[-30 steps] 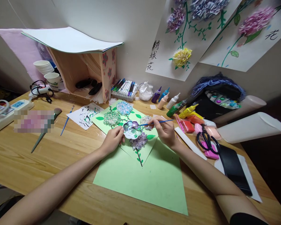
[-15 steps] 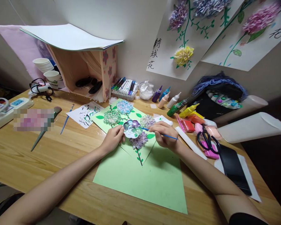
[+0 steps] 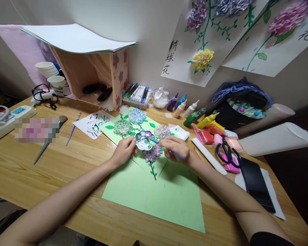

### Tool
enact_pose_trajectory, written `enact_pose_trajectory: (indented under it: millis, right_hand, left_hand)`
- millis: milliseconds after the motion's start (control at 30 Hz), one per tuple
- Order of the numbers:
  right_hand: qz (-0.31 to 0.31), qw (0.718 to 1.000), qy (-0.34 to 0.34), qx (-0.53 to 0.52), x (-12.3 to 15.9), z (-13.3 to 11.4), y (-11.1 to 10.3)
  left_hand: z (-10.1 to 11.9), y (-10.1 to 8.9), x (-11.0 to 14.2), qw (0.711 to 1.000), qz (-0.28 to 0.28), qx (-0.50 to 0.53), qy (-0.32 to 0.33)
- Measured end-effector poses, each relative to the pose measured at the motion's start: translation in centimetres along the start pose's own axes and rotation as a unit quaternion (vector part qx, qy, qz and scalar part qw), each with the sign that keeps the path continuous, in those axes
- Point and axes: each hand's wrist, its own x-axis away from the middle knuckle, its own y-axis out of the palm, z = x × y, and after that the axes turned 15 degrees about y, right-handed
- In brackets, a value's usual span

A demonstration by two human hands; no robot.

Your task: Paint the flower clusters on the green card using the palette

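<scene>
A flower-shaped paint palette (image 3: 144,145), smeared with green and purple paint, is pinched at its left rim by my left hand (image 3: 124,150). My right hand (image 3: 175,148) grips a blue-handled paintbrush (image 3: 178,155), its tip over the palette's wells. Below both hands lies green paper (image 3: 154,205), bearing textured flower heads with painted green leaves. Among these are a blue flower (image 3: 137,116), a green one (image 3: 123,127) and a purple one (image 3: 152,153); the palette partly covers the middle of the picture.
A second brush (image 3: 73,129) and a paint-marked sheet (image 3: 92,125) lie to the left. Paint bottles (image 3: 191,118) stand at the back, near a marker box (image 3: 137,95). Black scissors (image 3: 228,154) and a dark flat object (image 3: 256,184) are on the right. A power strip (image 3: 11,123) sits far left.
My right hand has shifted slightly left and down, bringing the brush tip further in over the palette. My left hand holds the palette almost still.
</scene>
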Motion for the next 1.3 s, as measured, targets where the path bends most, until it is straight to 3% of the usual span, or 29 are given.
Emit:
enact_pose_trajectory:
  millis: [300,500,567,1033,1300]
  right_hand:
    - [-0.036,0.999,-0.011,-0.02,1.4,1.1,-0.3]
    - [0.037,0.978,-0.172,0.111,0.5,0.5,-0.2]
    - [0.053,0.97,-0.198,0.129,0.1,0.3,-0.2]
    - [0.067,0.971,-0.186,0.136,0.2,1.0,-0.1]
    - [0.052,0.974,-0.174,0.133,-0.4,0.6,-1.2]
  left_hand:
    - [0.0,0.0,0.0,1.0,0.001,-0.001,-0.001]
    - [-0.1,0.0,0.0,1.0,0.002,0.0,0.001]
    - [-0.1,0.0,0.0,1.0,0.002,0.002,0.001]
    - [0.1,0.0,0.0,1.0,-0.003,0.002,0.002]
    - [0.0,0.0,0.0,1.0,-0.001,-0.001,0.002]
